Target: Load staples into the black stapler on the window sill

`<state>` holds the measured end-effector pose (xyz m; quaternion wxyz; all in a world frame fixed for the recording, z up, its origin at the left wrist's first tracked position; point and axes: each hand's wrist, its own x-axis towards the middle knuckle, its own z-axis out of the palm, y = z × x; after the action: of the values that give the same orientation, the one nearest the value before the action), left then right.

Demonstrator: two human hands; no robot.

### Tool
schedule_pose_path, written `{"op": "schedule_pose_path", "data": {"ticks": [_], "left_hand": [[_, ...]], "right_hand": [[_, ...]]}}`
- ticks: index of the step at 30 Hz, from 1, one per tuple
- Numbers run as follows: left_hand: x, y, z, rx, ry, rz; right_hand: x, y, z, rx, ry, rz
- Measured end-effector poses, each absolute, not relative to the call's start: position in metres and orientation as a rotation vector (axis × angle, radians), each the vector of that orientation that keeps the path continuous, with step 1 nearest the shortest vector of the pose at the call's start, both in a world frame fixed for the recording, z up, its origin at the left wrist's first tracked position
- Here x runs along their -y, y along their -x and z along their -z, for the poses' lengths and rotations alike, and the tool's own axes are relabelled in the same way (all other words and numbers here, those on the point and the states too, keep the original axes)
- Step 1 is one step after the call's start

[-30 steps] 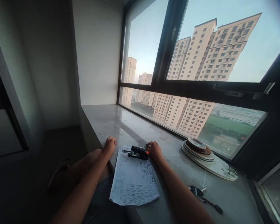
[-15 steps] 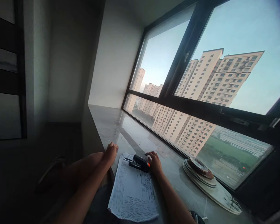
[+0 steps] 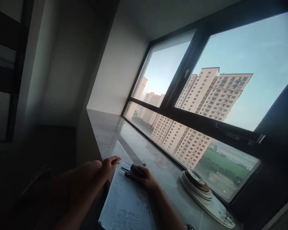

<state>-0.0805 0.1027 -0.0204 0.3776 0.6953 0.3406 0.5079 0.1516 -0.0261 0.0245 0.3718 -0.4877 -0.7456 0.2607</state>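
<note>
A sheet of printed paper (image 3: pixel 124 204) lies on the grey stone window sill (image 3: pixel 110 127), its near end over the sill's edge. A black stapler (image 3: pixel 132 171) sits across the paper's far end. My right hand (image 3: pixel 145 179) is closed over the back of the stapler. My left hand (image 3: pixel 109 166) rests at the paper's far left corner, fingers curled, with fingertips on or near the sheet's edge.
A stack of round plates (image 3: pixel 198 185) lies on the sill to the right, near the glass. A large dark-framed window (image 3: pixel 182 111) runs along the sill. A dark wall and floor are at left.
My right hand has moved from beside the stapler onto it. The camera has tilted up and to the left, so the keys on the sill have left the view.
</note>
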Motion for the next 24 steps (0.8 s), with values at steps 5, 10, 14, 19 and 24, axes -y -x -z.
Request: {"op": "schedule_pose_path", "data": {"ticks": [5, 10, 14, 19, 24], "left_hand": [[-0.091, 0.082, 0.016, -0.854, -1.796, -1.300], [-0.089, 0.083, 0.017, -0.821, -1.806, -1.330], [-0.094, 0.083, 0.023, -0.768, -1.939, -1.360], [-0.096, 0.080, 0.024, -0.827, -1.990, -1.362], [-0.083, 0.074, 0.018, -0.737, -2.283, -1.194]], "right_hand": [[0.027, -0.153, -0.024, 1.885, 1.237, -0.692], [0.028, -0.150, -0.024, 1.888, 1.262, -0.690], [0.030, -0.147, -0.027, 1.890, 1.273, -0.677], [0.029, -0.148, -0.030, 1.897, 1.223, -0.688], [0.026, -0.154, -0.026, 1.868, 1.174, -0.725]]}}
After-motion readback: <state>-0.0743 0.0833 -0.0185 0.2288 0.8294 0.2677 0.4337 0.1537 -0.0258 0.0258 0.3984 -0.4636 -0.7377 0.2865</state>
